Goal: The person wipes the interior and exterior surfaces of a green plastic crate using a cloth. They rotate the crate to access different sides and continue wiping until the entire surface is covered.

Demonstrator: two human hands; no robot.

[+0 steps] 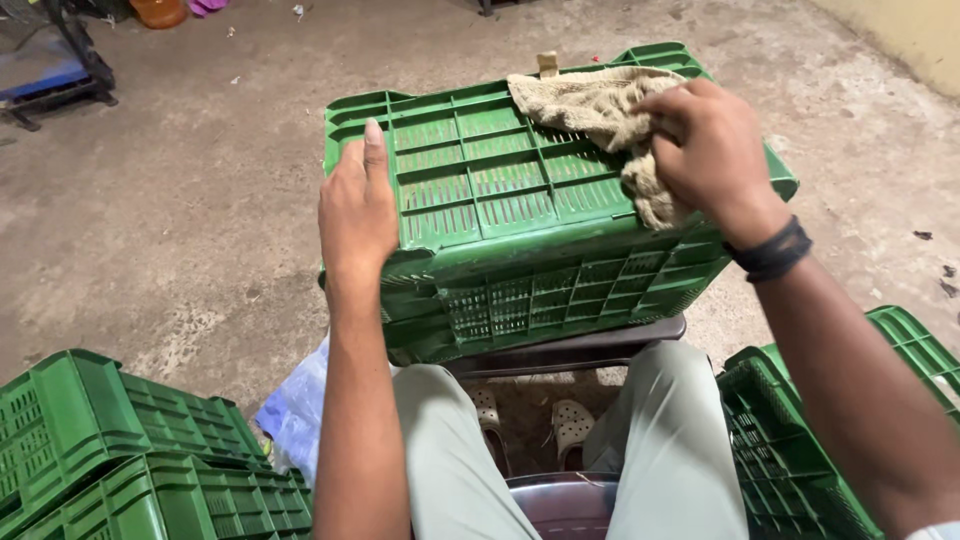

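Head view: right hand (712, 150) clutches beige rag (598, 108) on upturned green crate (500, 190); left hand (357, 210) flat, steadying left edge; crate may slip off stool (570, 350) if pressed hard

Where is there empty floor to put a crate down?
The widest bare concrete floor lies left of the upturned green crate, running up to the blue frame. More lies beyond its far edge. Near the knees it is crowded: stacked crates on the left, another crate on the right. The left hand steadies the crate; the right hand presses a cloth.
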